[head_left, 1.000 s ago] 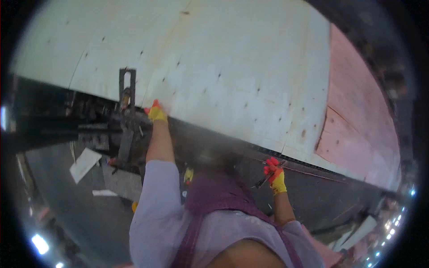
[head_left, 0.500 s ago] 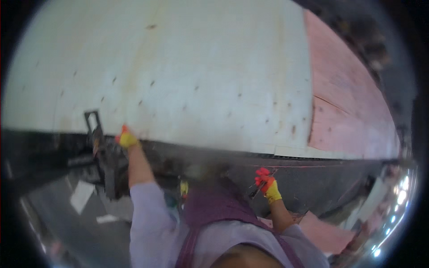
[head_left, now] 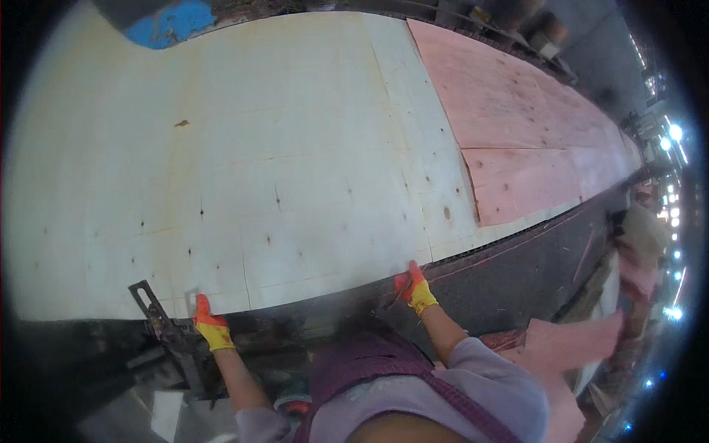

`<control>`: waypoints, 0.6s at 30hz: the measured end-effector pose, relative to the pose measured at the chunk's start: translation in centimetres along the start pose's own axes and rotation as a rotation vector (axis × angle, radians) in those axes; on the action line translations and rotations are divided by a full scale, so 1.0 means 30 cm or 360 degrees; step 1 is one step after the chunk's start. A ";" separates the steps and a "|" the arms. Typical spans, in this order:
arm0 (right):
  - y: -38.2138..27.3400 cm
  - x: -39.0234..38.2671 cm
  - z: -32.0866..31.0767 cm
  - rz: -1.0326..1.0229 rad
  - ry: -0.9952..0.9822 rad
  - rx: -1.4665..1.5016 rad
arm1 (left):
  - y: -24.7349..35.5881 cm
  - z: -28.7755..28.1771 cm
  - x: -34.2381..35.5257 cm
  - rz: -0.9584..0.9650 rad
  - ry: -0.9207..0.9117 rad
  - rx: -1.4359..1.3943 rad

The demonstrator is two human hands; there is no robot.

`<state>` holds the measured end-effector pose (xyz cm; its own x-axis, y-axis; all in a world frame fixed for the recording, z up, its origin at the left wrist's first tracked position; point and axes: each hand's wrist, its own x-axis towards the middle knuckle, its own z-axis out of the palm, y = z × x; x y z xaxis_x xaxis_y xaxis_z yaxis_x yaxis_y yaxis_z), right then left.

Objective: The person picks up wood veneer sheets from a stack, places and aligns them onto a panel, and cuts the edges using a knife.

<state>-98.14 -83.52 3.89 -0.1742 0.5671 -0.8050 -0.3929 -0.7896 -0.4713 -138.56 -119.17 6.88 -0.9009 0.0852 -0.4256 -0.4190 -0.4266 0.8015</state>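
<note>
A large pale wood veneer sheet (head_left: 310, 170) with small knots and cracks lies in front of me. At its near edge my left hand (head_left: 212, 325), in a red and yellow glove, has its thumb over the top, with the fingers curled partly out of sight at the edge. My right hand (head_left: 416, 289), gloved the same way, is closed at the same edge further right. A thin dark metal tool (head_left: 394, 299) sticks out of it; its kind is hard to make out. A slotted metal bracket (head_left: 151, 306) stands just left of my left hand.
Pinkish veneer sheets (head_left: 509, 111) lie over the right part of the pale one. Below the edge runs a dark side panel (head_left: 517, 251). Torn pink pieces (head_left: 569, 343) lie at the lower right. A blue patch (head_left: 171, 23) shows at the far left.
My right hand has come up from beside the dark panel to the near edge of the pale sheet. My left hand stays by the bracket. The view has shifted and turned.
</note>
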 end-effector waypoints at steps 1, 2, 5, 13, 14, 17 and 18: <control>-0.012 -0.017 0.034 -0.0004 -0.0001 0.0007 | 0.019 0.036 -0.030 0.0044 0.0040 0.0060; -0.017 -0.021 0.068 -0.0040 0.0199 0.0123 | 0.006 0.013 -0.021 0.0053 0.0036 0.0058; 0.006 0.084 -0.004 -0.0089 0.0337 0.0021 | -0.109 -0.129 0.049 -0.0060 0.0272 0.0213; 0.073 0.157 -0.064 -0.0211 0.0309 -0.0189 | -0.168 -0.135 0.138 -0.0265 0.0567 0.0489; 0.074 0.129 -0.036 -0.0235 0.0353 -0.0261 | -0.176 -0.168 0.142 -0.0221 0.0511 0.0352; 0.027 0.037 0.007 -0.0299 0.0400 -0.0369 | -0.138 -0.122 0.128 0.0006 0.0417 0.0232; 0.026 0.015 0.002 -0.0308 0.0389 -0.0421 | -0.136 -0.109 0.132 0.0035 0.0441 0.0246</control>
<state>-98.59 -83.86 3.19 0.1124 0.6638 -0.7394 -0.1459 -0.7251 -0.6731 -140.05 -120.05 0.55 -0.8537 -0.1800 -0.4886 -0.4311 -0.2818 0.8572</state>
